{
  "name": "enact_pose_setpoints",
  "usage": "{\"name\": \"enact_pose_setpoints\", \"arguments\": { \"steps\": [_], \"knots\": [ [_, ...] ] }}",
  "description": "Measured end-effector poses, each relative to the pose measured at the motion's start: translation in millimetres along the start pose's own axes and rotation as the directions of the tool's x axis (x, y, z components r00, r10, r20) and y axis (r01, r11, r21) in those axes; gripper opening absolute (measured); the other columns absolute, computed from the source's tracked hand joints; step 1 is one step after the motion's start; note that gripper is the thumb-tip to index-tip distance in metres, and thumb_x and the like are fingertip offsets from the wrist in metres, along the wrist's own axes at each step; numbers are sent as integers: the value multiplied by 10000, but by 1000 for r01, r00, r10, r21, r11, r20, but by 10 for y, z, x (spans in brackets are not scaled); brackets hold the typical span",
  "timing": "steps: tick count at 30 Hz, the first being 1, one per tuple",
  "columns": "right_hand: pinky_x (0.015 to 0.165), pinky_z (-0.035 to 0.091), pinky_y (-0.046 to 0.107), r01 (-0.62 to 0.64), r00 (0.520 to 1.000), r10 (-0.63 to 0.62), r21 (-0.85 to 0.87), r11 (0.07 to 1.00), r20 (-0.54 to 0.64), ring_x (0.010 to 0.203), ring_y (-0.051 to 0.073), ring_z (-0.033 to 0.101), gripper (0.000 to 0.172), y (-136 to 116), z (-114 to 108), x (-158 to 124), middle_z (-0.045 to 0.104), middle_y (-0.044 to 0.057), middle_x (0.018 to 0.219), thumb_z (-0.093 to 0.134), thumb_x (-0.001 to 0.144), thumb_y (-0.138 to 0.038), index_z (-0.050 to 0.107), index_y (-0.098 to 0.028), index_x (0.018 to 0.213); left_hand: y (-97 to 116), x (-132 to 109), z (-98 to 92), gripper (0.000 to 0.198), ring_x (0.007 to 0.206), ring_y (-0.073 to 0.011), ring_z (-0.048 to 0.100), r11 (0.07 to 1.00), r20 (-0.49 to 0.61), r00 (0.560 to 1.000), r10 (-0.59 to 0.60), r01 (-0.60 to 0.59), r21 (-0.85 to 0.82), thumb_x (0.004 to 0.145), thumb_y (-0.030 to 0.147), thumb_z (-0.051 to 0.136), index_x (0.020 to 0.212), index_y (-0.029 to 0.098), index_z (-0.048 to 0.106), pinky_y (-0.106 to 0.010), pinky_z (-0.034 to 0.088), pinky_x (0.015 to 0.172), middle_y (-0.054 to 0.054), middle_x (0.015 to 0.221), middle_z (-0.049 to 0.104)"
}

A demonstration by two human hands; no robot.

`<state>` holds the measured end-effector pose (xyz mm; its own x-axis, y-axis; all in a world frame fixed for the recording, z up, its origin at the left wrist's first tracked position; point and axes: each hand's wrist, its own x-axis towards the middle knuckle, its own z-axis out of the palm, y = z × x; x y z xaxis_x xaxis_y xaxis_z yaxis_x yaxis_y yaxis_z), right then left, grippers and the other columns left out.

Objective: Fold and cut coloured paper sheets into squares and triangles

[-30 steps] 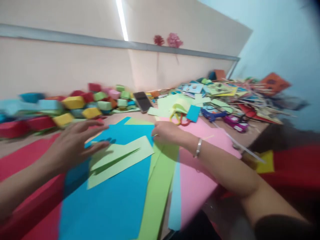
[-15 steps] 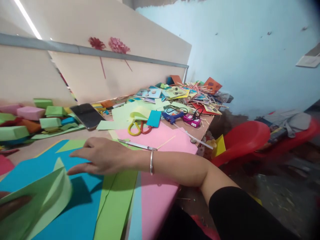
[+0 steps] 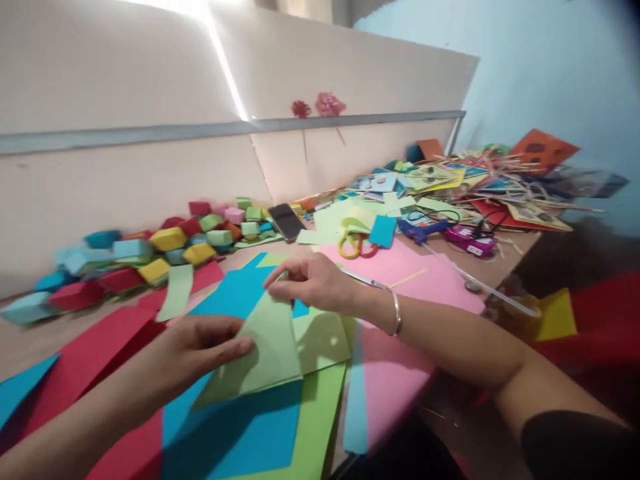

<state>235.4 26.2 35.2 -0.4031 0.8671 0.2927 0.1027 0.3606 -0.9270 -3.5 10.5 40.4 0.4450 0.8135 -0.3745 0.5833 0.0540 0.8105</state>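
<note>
A light green sheet of paper [image 3: 273,350] is folded and held up over a blue sheet [image 3: 240,427]. My left hand [image 3: 195,353] grips its left edge with thumb on top. My right hand [image 3: 313,283], with a silver bangle at the wrist, pinches the paper's top corner. Under the blue sheet lie a brighter green sheet [image 3: 315,427], a pink sheet [image 3: 395,373] and red sheets [image 3: 85,360].
A heap of small coloured paper boxes [image 3: 165,243] lines the wall at left. A phone [image 3: 287,221], scissors [image 3: 353,245], a blue glue gun [image 3: 425,230] and a long ruler [image 3: 480,285] lie behind. Cards and sticks [image 3: 495,187] pile at the right. A red chair [image 3: 605,313] stands beside the table.
The view swung right, then back left. Both hands came together on the light green paper, which is now folded and lifted at its top corner.
</note>
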Motion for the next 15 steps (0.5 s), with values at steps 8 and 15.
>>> {"name": "enact_pose_setpoints", "arguments": {
  "steps": [8, 15],
  "knots": [
    [525, 494, 189, -98, 983, 98, -8, 995, 157, 605, 91, 597, 179, 34, 58, -11, 674, -7, 716, 713, 820, -322, 701, -146, 849, 45, 38, 416, 430, 779, -265, 735, 841, 310, 950, -26, 188, -507, 620, 485, 879, 882, 161, 772, -316, 570, 749, -102, 795, 768],
    [802, 455, 286, -371, 929, 192, -808, 458, -317, 1148, 250, 609, 361, 16, -651, 105, 649, 227, 1241, 409, 1026, -259, 691, -66, 1143, -11, 184, 437, 62, 669, -200, 724, 686, -147, 972, -185, 20, -727, 799, 216, 748, 817, 189, 695, -261, 592, 625, -36, 744, 751]
  ]
}}
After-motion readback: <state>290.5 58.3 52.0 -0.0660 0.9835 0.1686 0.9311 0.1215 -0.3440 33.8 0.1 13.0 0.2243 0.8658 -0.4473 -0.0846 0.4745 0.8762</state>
